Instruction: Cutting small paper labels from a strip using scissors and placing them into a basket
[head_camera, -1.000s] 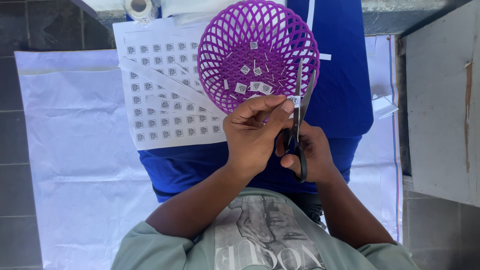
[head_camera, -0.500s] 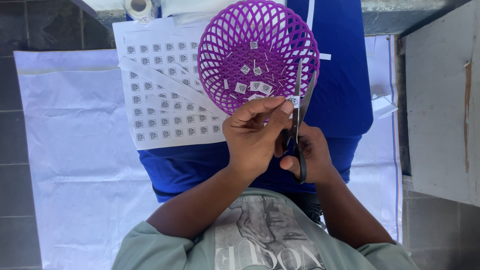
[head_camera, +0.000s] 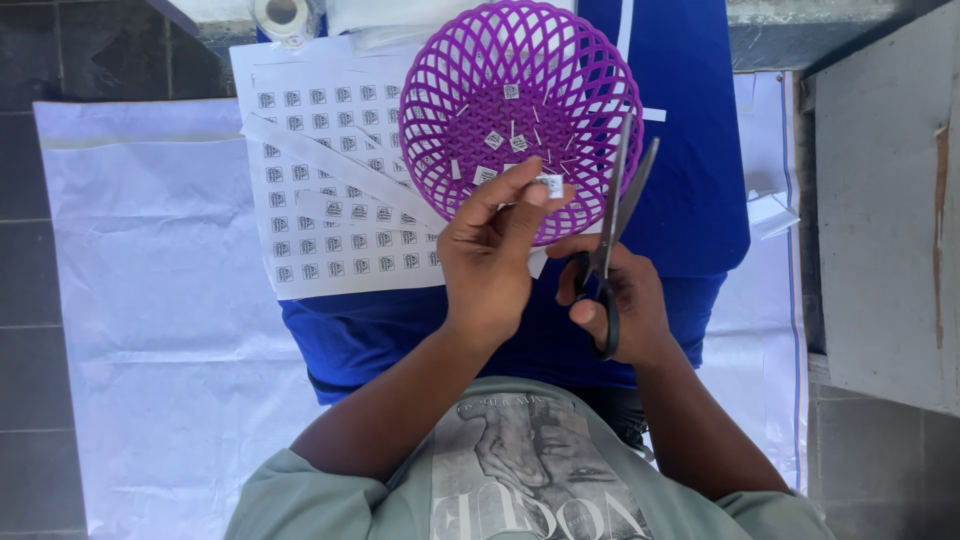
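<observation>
Two hands work close together over a blue cloth (head_camera: 690, 200). The left hand (head_camera: 495, 260) pinches a small cut paper square (head_camera: 551, 184) between thumb and fingertips, the forefinger stretched up toward it; the square sits at the near rim of a purple lattice basket (head_camera: 450, 90), just above that hand. The right hand (head_camera: 615, 300) grips a pair of dark-handled scissors (head_camera: 612, 215), fingers closed through the loops, with the blades parted in a narrow V that points away from the hand and crosses the basket's right edge. The scissors lie just right of the left hand's fingertips, not touching the square. Inside the basket, beyond both hands, lie several more small cut paper squares (head_camera: 494, 140). Left of the left hand, a white printed sheet (head_camera: 320, 240) with rows of small squares lies partly under the basket, and cut paper strips (head_camera: 330, 170) rest slantwise across it. Farther left and below spreads a white plastic sheet (head_camera: 160, 300). Beyond the printed sheet, at the top edge, stands a tape roll (head_camera: 283, 15).
</observation>
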